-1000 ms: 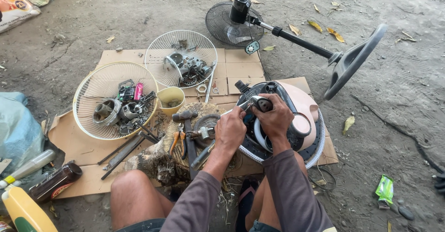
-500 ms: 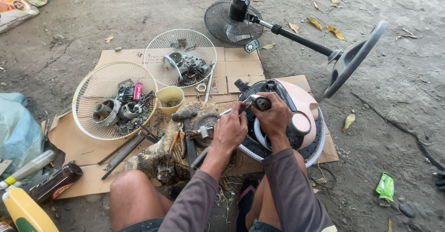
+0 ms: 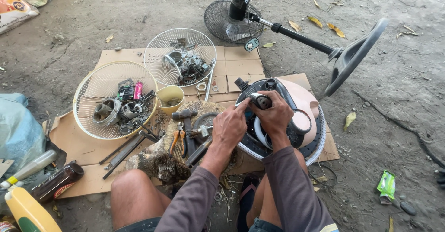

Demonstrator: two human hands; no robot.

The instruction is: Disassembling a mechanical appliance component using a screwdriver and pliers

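A pink and white fan body (image 3: 303, 106) with a black ring lies on the cardboard (image 3: 74, 141) in front of me. My right hand (image 3: 276, 116) grips a dark handle-like part (image 3: 261, 101) at the top of the fan body. My left hand (image 3: 230, 126) rests just beside it, fingers pinching at the same spot. What the left fingertips hold is too small to tell. Both arms wear grey-brown sleeves.
Two wire fan guards (image 3: 116, 99) (image 3: 180, 62) hold loose motor parts. A yellow cup (image 3: 170, 98), pliers (image 3: 176, 139) and a hammer (image 3: 185, 116) lie near a wood stump (image 3: 157, 160). A black stand fan (image 3: 287, 30) lies on the dirt beyond. Bottles (image 3: 58, 183) sit at the lower left.
Both hands stay on the fan body's top; the left hand has shifted slightly along it. Nothing else moved.
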